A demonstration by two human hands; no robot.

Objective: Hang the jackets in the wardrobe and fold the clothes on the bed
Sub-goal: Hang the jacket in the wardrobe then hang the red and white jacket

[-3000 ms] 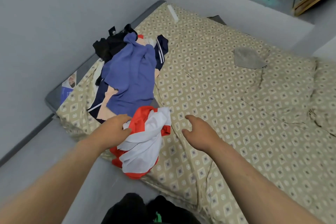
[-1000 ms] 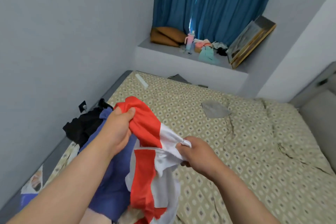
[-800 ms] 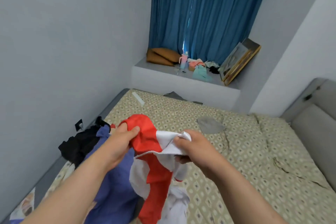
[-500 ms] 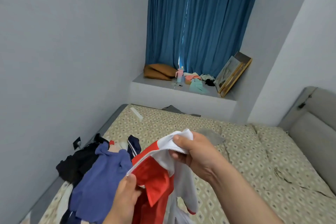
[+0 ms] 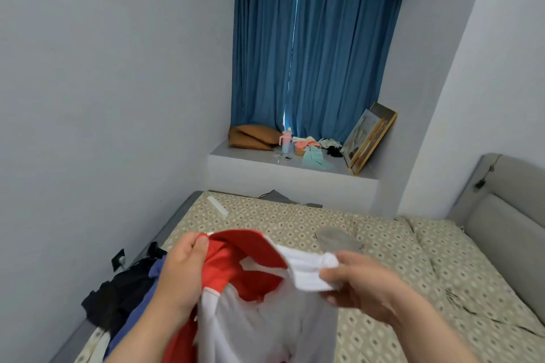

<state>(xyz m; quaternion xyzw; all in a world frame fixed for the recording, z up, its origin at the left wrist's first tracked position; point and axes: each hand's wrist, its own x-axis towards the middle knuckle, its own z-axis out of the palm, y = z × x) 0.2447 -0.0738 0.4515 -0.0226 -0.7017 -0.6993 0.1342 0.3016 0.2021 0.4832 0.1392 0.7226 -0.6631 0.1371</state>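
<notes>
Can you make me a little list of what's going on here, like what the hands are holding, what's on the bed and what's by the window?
left grip: holds the red part of the red and white jacket
right grip: pinches the jacket's white edge
jacket: held up over the bed, hanging between both grips
pile of clothes: on the bed beside the wall, black and blue on top
grey cloth: flat on the bed, apart from the pile
window ledge: brown cushion, pink bottle, leaning picture frame
curtain: blue, drawn
</notes>
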